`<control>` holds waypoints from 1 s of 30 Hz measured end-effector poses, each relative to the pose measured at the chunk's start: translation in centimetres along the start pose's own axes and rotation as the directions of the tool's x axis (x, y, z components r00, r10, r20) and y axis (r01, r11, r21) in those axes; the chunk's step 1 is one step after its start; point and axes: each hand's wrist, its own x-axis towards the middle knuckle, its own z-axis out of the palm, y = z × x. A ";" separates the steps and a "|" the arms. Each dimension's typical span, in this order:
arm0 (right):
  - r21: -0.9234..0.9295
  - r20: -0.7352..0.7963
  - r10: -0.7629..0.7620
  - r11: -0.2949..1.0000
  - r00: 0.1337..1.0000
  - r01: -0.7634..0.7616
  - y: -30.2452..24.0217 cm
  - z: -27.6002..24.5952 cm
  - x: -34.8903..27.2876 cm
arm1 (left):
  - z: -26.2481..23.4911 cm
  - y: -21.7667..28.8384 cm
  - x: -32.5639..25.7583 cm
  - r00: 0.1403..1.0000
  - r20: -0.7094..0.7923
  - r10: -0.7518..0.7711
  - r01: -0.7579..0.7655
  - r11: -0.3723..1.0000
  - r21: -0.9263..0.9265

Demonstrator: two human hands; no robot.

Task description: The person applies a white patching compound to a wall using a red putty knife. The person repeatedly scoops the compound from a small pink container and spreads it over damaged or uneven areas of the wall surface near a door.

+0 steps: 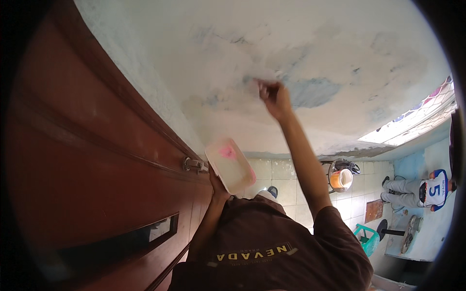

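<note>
My left hand [217,185] grips a shallow rectangular plastic tub [251,177] by its side, beside the door. The tub is pale with a pink rim, and a bright pink patch shows inside it. My right arm is stretched up to the patchy plastered wall [204,63]. At a grey-blue patch on that wall, my right hand [275,99] has its fingers bent together and blurred; whatever they may pinch is too small to make out.
A dark red wooden door [97,145] with a metal handle [194,165] stands at left. To the right, an orange-and-white bucket [341,180] sits on a stool. Beyond are a green plastic stool [367,239], a person in a white-and-blue shirt [433,190] and a bright grilled window [412,119].
</note>
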 end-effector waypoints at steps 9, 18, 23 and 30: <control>-0.009 0.265 -0.126 0.991 0.956 0.134 -7.7 14.2 -7.6 | 0.9 -0.1 0.7 0.989 0.006 -0.149 0.149 0.986 -0.075; -0.246 -0.115 -0.059 0.969 0.992 0.030 -2.2 -4.4 -1.8 | 1.2 -0.9 1.2 0.979 0.122 -0.160 0.168 0.984 -0.052; -0.216 0.252 0.039 0.976 0.967 0.016 -12.7 18.0 -3.6 | 1.8 -0.3 0.0 0.986 0.066 -0.151 0.156 0.983 -0.095; -0.273 0.191 -0.113 0.948 0.975 0.163 -4.6 14.2 -7.9 | 1.3 -0.1 -0.6 0.996 0.017 -0.084 0.084 0.995 -0.052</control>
